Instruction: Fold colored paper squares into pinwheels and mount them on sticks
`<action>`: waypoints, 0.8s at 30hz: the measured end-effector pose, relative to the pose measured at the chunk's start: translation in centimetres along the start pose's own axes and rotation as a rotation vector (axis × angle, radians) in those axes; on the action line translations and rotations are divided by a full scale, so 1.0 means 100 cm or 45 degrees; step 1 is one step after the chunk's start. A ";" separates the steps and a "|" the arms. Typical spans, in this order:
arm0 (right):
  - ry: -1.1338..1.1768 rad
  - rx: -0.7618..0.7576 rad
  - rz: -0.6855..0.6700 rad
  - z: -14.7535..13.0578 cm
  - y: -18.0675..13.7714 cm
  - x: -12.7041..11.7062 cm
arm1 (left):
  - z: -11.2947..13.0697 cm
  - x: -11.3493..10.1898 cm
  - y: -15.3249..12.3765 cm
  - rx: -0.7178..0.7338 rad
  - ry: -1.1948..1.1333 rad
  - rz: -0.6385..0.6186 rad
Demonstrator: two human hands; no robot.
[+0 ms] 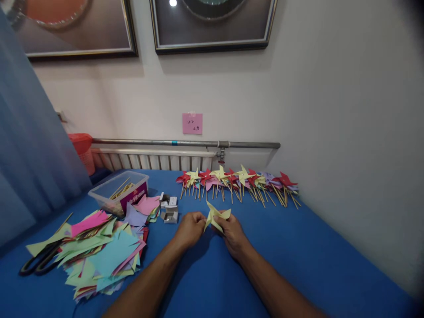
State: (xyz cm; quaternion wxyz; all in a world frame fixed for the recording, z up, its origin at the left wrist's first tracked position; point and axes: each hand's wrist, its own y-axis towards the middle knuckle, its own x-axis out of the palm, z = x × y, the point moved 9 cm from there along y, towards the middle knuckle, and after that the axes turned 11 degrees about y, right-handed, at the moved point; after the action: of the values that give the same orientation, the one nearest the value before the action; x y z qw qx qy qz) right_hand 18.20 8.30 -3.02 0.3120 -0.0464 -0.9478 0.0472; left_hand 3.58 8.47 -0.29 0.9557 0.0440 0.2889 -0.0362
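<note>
A pale yellow paper pinwheel [214,216], its blades folded in, is held over the blue-covered table. My right hand [229,232] grips it, thumb pressed on the front near the centre and the fingers behind it. My left hand [191,229] is closed with fingertips pinched together right beside the pinwheel's left blade; whatever they hold is too small to make out. No stick shows on this pinwheel. Just left of my left hand stand two small open white boxes [170,214] with tiny contents.
Finished pinwheels [243,176] on sticks lie in a row along the back. Left are piled coloured paper pieces [109,254], black-handled scissors [41,260] and a clear plastic box [96,193] of sticks. A radiator [152,161] and pipe run along the wall behind; a blue curtain [26,132] hangs left.
</note>
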 end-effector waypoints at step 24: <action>-0.014 -0.002 -0.013 0.004 0.006 -0.005 | -0.003 0.002 0.001 -0.008 0.025 -0.033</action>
State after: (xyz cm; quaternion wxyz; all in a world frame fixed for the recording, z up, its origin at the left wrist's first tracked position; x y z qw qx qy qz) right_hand 18.34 8.80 -3.71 0.3072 -0.0416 -0.9497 0.0450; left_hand 3.61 8.56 -0.70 0.9523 0.0374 0.2991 -0.0473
